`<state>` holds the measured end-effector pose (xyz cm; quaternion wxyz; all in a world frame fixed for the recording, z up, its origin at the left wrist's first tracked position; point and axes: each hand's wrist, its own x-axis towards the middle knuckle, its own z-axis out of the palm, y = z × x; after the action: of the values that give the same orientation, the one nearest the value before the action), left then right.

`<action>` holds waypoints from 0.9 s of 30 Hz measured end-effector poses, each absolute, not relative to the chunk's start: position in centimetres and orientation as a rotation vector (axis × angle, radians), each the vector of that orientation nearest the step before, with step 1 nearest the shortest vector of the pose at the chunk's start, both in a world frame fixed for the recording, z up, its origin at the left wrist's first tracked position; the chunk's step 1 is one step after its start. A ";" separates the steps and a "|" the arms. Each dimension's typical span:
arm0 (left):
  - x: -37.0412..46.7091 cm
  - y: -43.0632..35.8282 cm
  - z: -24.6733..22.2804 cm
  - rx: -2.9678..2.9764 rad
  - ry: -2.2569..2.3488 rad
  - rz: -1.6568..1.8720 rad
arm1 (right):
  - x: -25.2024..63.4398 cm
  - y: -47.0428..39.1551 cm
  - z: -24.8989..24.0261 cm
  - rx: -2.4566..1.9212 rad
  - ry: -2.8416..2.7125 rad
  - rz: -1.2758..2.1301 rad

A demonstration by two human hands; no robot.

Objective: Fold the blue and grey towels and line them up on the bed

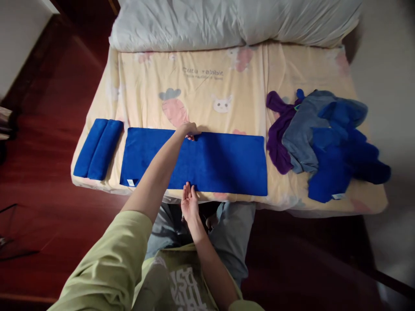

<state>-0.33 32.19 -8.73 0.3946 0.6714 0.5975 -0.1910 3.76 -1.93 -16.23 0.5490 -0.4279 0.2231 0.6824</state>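
Observation:
A blue cloth (233,166) lies spread flat in a long rectangle along the bed's near side, with a white tag at its lower left. At the middle of its far edge is my left hand (189,129), fingers curled down and closed on the cloth edge. My right hand (189,206) is palm up at the near edge, fingers stretched and fingertips by the border. To the left lies a folded blue cloth (105,149) in two thick rolls. On the right is a loose heap of purple (280,149), grey-blue (300,134) and blue cloths (337,164).
The bed's patterned yellow sheet (139,95) lies under the cloths. A rolled pale quilt (194,26) spans its far side. A wall (392,108) stands at the right, and dark red floor (48,151) shows at the left.

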 end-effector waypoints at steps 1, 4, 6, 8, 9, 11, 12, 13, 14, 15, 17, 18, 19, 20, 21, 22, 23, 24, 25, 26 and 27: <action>-0.3 32.1 -8.7 1.699 1.509 -0.479 | 3.8 -1.9 -16.3 -1.009 0.536 1.618; -0.3 32.0 -8.6 1.766 1.519 -0.458 | 3.8 -1.9 -16.3 -1.016 0.530 1.615; -0.4 32.1 -8.5 1.823 1.537 -0.431 | 3.8 -1.9 -16.3 -1.018 0.527 1.617; -0.5 32.2 -8.5 1.855 1.550 -0.402 | 3.9 -1.9 -16.2 -1.010 0.538 1.621; -0.5 32.2 -8.5 1.863 1.554 -0.393 | 3.9 -1.9 -16.1 -1.005 0.543 1.621; -0.6 32.3 -8.6 1.876 1.554 -0.378 | 3.9 -1.9 -16.0 -1.004 0.537 1.618; -0.7 32.3 -8.7 1.887 1.553 -0.365 | 3.9 -2.0 -15.9 -1.010 0.526 1.616; -0.7 32.3 -8.9 1.900 1.554 -0.347 | 3.9 -2.0 -15.9 -1.020 0.514 1.614; -0.8 32.2 -9.0 1.913 1.558 -0.324 | 3.9 -2.0 -15.9 -1.033 0.502 1.612; -0.8 32.2 -9.2 1.924 1.565 -0.298 | 3.8 -2.0 -15.8 -1.044 0.492 1.609; -0.8 32.1 -9.5 1.932 1.584 -0.252 | 3.8 -2.1 -15.7 -1.060 0.481 1.599; -0.8 32.1 -9.6 1.932 1.593 -0.238 | 3.7 -2.1 -15.7 -1.064 0.479 1.595; -0.8 32.1 -9.8 1.932 1.601 -0.225 | 3.7 -2.1 -15.6 -1.071 0.476 1.589; -0.8 32.0 -9.9 1.934 1.611 -0.214 | 3.6 -2.1 -15.5 -1.079 0.469 1.584; -0.8 32.0 -10.0 1.936 1.621 -0.202 | 3.6 -2.1 -15.4 -1.089 0.458 1.579; -0.9 32.0 -10.0 1.938 1.627 -0.187 | 3.6 -2.1 -15.3 -1.099 0.442 1.575; -0.9 32.0 -10.0 1.937 1.628 -0.172 | 3.6 -2.1 -15.1 -1.109 0.423 1.571; -0.9 32.0 -10.0 1.934 1.622 -0.157 | 3.6 -2.1 -15.0 -1.116 0.403 1.568; -1.0 31.9 -9.9 1.931 1.611 -0.143 | 3.6 -2.1 -14.9 -1.123 0.383 1.566; -1.0 31.9 -9.8 1.933 1.600 -0.127 | 3.7 -2.2 -14.7 -1.130 0.360 1.564; -1.1 31.8 -9.6 1.940 1.593 -0.107 | 3.7 -2.3 -14.6 -1.138 0.332 1.560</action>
<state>-1.08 31.82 -9.57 0.3092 0.7343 0.6030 -0.0404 3.71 -2.27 -14.57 0.5573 -0.4822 0.1408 0.6611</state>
